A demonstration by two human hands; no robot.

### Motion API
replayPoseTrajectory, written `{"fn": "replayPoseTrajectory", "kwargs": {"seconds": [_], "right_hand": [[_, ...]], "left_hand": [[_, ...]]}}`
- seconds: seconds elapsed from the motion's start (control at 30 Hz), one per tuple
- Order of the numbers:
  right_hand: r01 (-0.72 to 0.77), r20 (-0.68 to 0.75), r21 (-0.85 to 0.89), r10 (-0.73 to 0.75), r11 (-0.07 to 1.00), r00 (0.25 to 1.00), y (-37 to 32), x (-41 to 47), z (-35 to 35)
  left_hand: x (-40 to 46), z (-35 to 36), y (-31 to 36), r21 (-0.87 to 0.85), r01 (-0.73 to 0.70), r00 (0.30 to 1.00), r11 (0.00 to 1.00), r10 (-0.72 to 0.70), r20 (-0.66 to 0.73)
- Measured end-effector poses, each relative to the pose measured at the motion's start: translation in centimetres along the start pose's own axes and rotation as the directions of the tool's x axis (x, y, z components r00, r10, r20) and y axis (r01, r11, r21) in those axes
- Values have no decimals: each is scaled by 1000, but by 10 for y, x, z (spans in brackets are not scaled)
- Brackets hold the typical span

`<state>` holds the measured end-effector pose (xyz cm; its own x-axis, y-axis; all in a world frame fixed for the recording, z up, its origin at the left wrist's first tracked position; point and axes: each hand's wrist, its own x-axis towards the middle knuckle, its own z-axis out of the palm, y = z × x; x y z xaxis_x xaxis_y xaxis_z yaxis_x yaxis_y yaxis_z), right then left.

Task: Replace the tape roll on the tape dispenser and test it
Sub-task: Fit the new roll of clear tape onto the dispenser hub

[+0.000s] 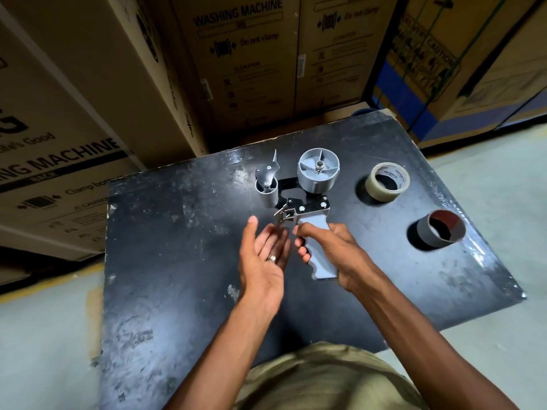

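Lying flat on the scuffed black surface (177, 261), the rigid grey plastic tape dispenser (299, 196) looks light, best held by its moulded handle, which the right hand (328, 250) grips while the left hand (263, 250) hovers spread beside it, the new clear tape roll (387, 185) waiting nearby.

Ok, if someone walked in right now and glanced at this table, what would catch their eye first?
Probably the grey tape dispenser in the middle of the black table, its spool bare, with the right hand gripping its handle and the left hand open beside it. Next, to the right, a tape roll and an empty core lie apart on the table. Big washing machine boxes stand behind.
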<state>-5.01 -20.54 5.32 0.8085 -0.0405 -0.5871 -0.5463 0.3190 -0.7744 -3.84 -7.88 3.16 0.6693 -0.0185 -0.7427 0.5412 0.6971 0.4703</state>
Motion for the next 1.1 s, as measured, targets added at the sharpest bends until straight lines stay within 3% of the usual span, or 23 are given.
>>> {"fn": "replayPoseTrajectory", "kwargs": {"seconds": [0.2,0.4,0.63,1.1], "right_hand": [[-18,-5,-108,18,994,1000,29,19,-9],[-17,-45,-139,10,990,999,68,46,-17],[-54,-52,-244,43,968,998,109,68,-26],[-114,-79,-229,98,967,992,125,83,-31]], "left_hand": [[24,-30,-3,98,-108,981,989,122,-152],[43,-52,-4,191,-83,965,978,127,-231],[54,-67,-8,280,-93,948,955,171,-269],[63,-76,-18,288,-134,932,948,220,-288]]}}
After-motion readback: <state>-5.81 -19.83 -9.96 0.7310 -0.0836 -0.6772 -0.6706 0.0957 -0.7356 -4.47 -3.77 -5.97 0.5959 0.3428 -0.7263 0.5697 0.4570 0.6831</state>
